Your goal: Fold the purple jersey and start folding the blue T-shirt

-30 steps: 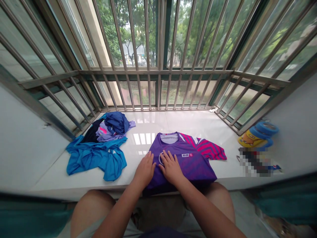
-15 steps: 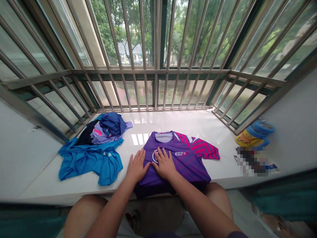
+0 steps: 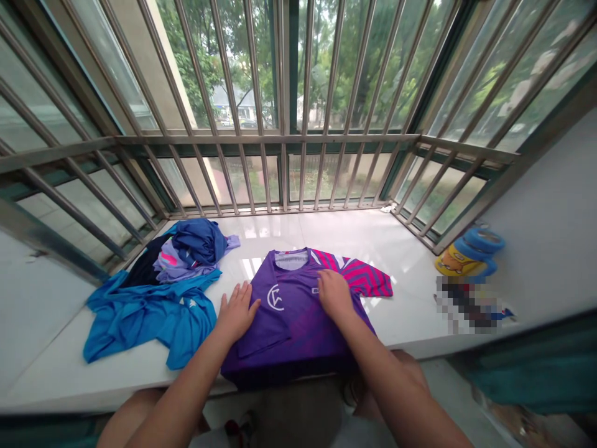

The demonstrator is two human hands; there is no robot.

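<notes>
A purple short-sleeved jersey (image 3: 298, 323) lies face up on the white ledge, its lower part hanging over the front edge. Its left-hand sleeve is folded inward over the body; the pink striped sleeve (image 3: 370, 277) sticks out to the right. My left hand (image 3: 237, 313) lies flat and open along the jersey's left edge, fingers spread. On the chest near the striped sleeve rests my right hand (image 3: 336, 297), covering part of a small printed logo. Its fingers are bent and foreshortened, with no cloth seen gripped in them.
A heap of clothes with a bright blue shirt (image 3: 153, 317) and a dark blue garment (image 3: 200, 242) sits at the left. To the right stands a blue and yellow bottle (image 3: 469, 254), beside a blurred-out item (image 3: 473, 305). Metal bars (image 3: 265, 140) close off the window behind.
My right hand has moved right across the chest, uncovering the round white emblem, and its fingers are now bent. My left hand has shifted to the jersey's left edge. The view has shifted slightly.
</notes>
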